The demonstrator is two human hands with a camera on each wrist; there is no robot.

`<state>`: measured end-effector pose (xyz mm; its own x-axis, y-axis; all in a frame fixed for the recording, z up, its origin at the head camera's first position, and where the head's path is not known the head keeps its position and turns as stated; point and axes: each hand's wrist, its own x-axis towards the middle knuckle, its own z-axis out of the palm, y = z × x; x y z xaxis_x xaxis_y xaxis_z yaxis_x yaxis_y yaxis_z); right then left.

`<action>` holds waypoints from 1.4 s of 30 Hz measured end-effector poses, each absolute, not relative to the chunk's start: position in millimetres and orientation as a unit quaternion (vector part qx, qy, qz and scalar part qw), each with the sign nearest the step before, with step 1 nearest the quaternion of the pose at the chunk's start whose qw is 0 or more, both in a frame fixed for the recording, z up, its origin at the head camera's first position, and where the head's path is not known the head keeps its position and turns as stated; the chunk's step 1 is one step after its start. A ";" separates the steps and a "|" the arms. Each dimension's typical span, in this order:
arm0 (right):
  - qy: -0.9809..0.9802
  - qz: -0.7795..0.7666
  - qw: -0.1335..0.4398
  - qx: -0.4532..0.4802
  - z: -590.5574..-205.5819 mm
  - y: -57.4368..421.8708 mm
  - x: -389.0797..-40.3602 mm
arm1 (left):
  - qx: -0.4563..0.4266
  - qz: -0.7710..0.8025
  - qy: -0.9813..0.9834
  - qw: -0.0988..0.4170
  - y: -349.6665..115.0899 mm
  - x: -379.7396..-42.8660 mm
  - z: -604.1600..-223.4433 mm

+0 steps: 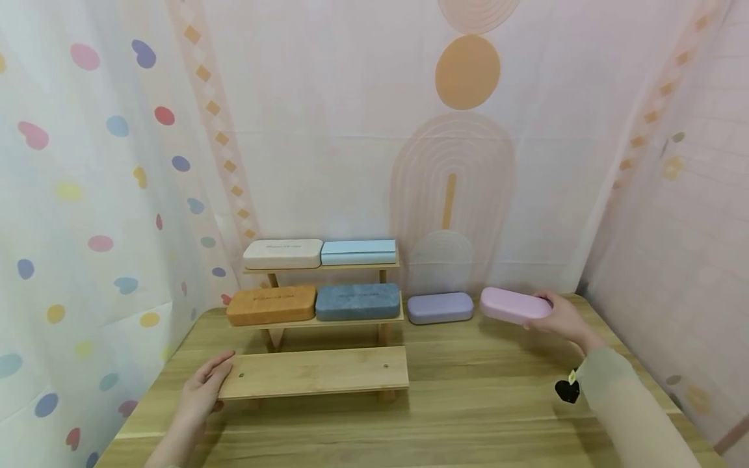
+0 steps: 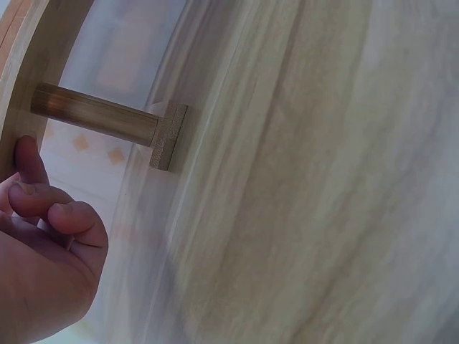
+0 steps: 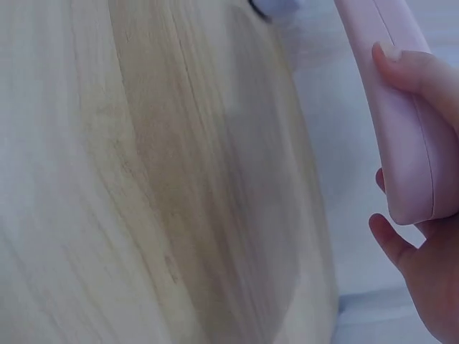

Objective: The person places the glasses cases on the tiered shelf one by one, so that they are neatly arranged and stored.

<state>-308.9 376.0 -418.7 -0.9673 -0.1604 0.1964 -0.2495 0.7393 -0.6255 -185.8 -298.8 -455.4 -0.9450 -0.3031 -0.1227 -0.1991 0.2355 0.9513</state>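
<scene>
My right hand (image 1: 562, 322) grips the right end of a pink glasses case (image 1: 512, 305), holding it over the back right of the table. In the right wrist view the thumb (image 3: 409, 68) lies along the side of the case near its seam. Just left of it, a lavender glasses case (image 1: 441, 308) rests on the table. My left hand (image 1: 201, 388) holds the left end of the lowest board of a stepped wooden rack (image 1: 316, 372). The left wrist view shows its fingers (image 2: 54, 204) curled by the board's underside, next to a round leg (image 2: 97, 115).
On the rack's middle step lie an orange case (image 1: 272, 305) and a blue case (image 1: 358, 302). The top step bears a white case (image 1: 283, 254) and a light blue case (image 1: 359, 252). Patterned curtains (image 1: 328, 175) enclose the wooden table (image 1: 468, 403) behind and at both sides.
</scene>
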 end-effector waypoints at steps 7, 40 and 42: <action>-0.925 0.355 0.065 0.120 -408.9 366.6 -297.6 | 0.155 -0.589 -0.793 0.038 -301.6 -186.8 -454.0; -0.893 0.404 0.105 0.167 -412.9 297.5 -248.2 | 0.157 -0.614 -0.773 0.029 -300.0 -186.1 -453.9; -0.892 0.406 0.107 0.170 -410.9 292.1 -245.8 | 0.160 -0.630 -0.759 0.028 -300.3 -186.6 -454.3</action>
